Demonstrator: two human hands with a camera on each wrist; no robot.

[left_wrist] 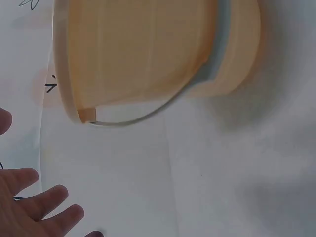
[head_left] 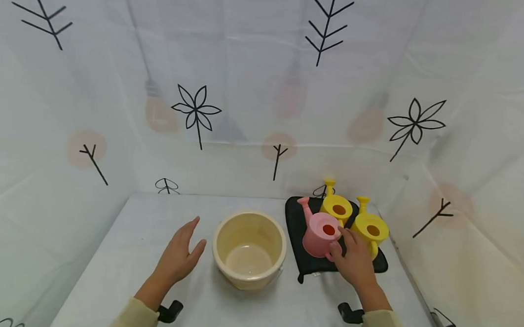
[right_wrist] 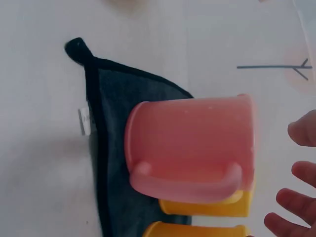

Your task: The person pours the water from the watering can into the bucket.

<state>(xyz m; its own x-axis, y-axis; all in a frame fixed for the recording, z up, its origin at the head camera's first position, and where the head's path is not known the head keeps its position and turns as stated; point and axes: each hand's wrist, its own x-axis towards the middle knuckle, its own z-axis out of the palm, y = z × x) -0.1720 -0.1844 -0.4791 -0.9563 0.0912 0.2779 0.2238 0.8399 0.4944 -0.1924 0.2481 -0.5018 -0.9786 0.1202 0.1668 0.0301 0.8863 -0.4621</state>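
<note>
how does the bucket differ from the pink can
The bucket is cream, while the pink can is pink. The bucket is larger than the pink can. The bucket has a wide open top; the pink can has a small opening and a spout. The bucket stands on the table, the pink can on the dark mat. Both are upright.
</note>
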